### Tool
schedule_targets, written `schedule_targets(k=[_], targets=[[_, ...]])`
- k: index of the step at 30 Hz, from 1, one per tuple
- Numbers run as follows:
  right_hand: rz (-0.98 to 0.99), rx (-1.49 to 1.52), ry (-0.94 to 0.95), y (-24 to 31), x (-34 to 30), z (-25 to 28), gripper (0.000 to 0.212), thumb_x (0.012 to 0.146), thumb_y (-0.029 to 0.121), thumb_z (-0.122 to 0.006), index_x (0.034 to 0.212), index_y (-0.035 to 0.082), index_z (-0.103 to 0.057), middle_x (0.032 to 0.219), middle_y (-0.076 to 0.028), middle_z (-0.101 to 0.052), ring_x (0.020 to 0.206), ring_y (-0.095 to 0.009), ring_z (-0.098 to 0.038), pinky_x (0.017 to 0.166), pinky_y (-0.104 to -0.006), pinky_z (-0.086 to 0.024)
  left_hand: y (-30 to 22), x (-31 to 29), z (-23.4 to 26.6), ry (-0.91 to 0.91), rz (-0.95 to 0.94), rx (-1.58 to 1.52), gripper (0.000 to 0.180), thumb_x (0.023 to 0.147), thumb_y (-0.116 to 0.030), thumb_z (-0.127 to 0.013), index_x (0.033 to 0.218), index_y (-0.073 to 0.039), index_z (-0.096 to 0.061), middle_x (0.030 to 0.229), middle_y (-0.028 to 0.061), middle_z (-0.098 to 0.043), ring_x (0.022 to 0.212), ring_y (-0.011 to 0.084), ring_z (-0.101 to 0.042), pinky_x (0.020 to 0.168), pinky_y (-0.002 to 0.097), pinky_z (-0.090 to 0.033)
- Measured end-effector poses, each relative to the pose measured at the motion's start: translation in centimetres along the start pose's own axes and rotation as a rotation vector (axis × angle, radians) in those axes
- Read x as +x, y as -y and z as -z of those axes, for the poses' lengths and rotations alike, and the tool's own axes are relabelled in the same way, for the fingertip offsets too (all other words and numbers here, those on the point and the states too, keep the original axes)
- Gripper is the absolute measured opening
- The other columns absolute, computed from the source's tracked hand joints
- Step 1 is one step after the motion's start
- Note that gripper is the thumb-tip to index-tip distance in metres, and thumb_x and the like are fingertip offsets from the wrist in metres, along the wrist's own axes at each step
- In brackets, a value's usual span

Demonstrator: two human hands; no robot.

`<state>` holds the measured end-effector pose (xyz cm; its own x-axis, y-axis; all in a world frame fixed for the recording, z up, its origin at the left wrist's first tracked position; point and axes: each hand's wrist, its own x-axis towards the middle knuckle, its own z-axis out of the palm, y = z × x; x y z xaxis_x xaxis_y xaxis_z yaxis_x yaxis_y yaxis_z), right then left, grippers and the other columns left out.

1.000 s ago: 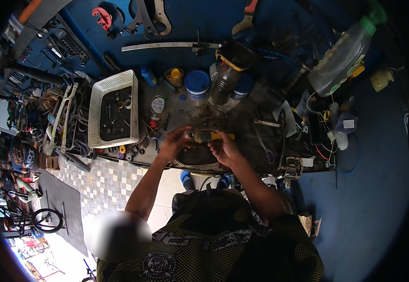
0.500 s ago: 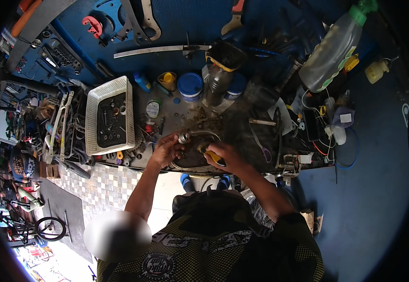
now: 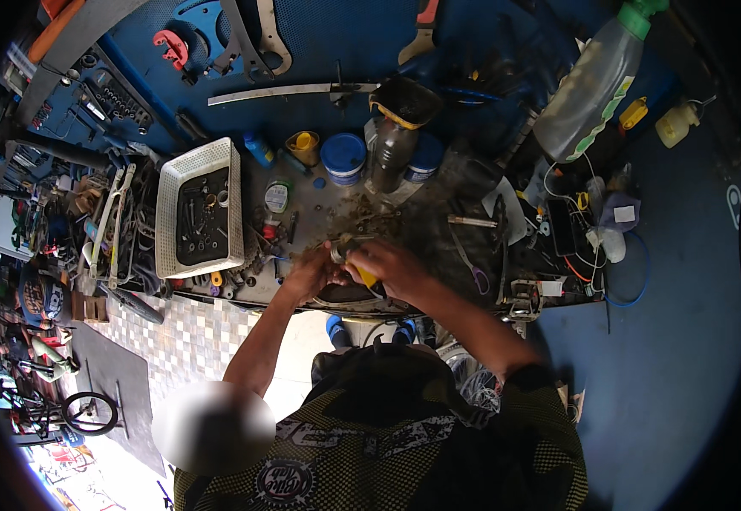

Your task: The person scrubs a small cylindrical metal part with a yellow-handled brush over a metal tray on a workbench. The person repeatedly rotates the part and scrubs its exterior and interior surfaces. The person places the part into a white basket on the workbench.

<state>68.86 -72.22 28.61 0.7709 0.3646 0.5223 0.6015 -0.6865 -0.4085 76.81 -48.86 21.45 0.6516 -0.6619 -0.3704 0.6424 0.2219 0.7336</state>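
Close together over the front of the workbench, my two hands meet at a small round metal part (image 3: 337,253). My left hand (image 3: 307,274) grips this part from the left, fingers curled round it. My right hand (image 3: 393,267) is closed round a yellow-handled tool (image 3: 369,278), its working end against or very near the metal part. My fingers hide that end, so its kind cannot be made out. Beneath the hands, partly covered by them, lies a round shallow pan (image 3: 328,303) with a pale metal rim, at the bench's front edge.
At left stands a white plastic basket (image 3: 235,213) with small metal parts. Behind my hands are a blue-lidded tub (image 3: 342,155), a dark cut bottle (image 3: 393,153) and a small jar (image 3: 276,197). Purple-handled scissors (image 3: 480,278) lie to the right; a spray bottle (image 3: 588,98) hangs at upper right.
My right hand has moved left and slightly up, bringing the yellow-handled tool to the metal part. My left hand has shifted slightly right, and the pan's far rim is now covered.
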Motion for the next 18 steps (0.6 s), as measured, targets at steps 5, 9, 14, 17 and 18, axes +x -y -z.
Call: schedule_targets(k=[5,9,14,17,18], targets=[[-0.433,0.413,-0.131,0.1,-0.4,-2.2,0.019,0.097,0.021,-0.075,0.097,0.006,-0.064,0.079,-0.01,-0.069,0.071,-0.028,-0.068,0.063,-0.0404,-0.051,-0.3,0.0,-1.0,-0.089,-0.169,0.373,0.047,0.111,-0.032,-0.056,0.136,0.007,-0.06,0.112,0.0109,-0.073,0.098,0.0201,-0.073,0.087,0.037,-0.062],[-1.088,0.996,-0.101,-1.4,-1.0,-3.7,0.031,0.101,0.037,-0.072,0.093,0.007,-0.067,0.067,-0.008,-0.069,0.05,-0.013,-0.06,0.045,-0.0272,-0.045,-0.5,-0.4,-1.4,-0.054,-0.227,0.644,0.046,0.111,-0.029,-0.057,0.143,0.004,-0.057,0.123,0.0107,-0.07,0.105,0.0197,-0.071,0.094,0.0397,-0.06],[-1.3,1.166,-0.078,-3.3,-4.1,-2.6,0.035,0.103,0.041,-0.066,0.101,0.006,-0.067,0.065,-0.01,-0.068,0.048,-0.012,-0.059,0.042,-0.0255,-0.043,-0.5,-0.5,-0.4,-0.008,-0.195,0.176,0.049,0.11,-0.026,-0.058,0.15,0.0,-0.051,0.132,0.0124,-0.067,0.112,0.0248,-0.07,0.094,0.0414,-0.06],[-1.205,1.098,-0.046,-2.4,-6.3,-2.9,0.034,0.106,0.04,-0.062,0.117,0.008,-0.068,0.067,-0.008,-0.069,0.049,-0.011,-0.059,0.042,-0.025,-0.043,-0.6,-0.9,0.4,0.015,-0.185,-0.07,0.051,0.109,-0.027,-0.059,0.152,0.0,-0.049,0.135,0.0137,-0.066,0.115,0.0283,-0.07,0.09,0.0408,-0.06],[-1.185,1.093,-0.027,-1.9,-6.8,-3.3,0.034,0.106,0.04,-0.062,0.12,0.01,-0.068,0.067,-0.008,-0.069,0.05,-0.01,-0.06,0.042,-0.0256,-0.043,-0.6,-1.0,0.6,0.026,-0.185,-0.079,0.052,0.109,-0.028,-0.06,0.151,0.0,-0.049,0.135,0.014,-0.066,0.115,0.0291,-0.07,0.089,0.0403,-0.06]])
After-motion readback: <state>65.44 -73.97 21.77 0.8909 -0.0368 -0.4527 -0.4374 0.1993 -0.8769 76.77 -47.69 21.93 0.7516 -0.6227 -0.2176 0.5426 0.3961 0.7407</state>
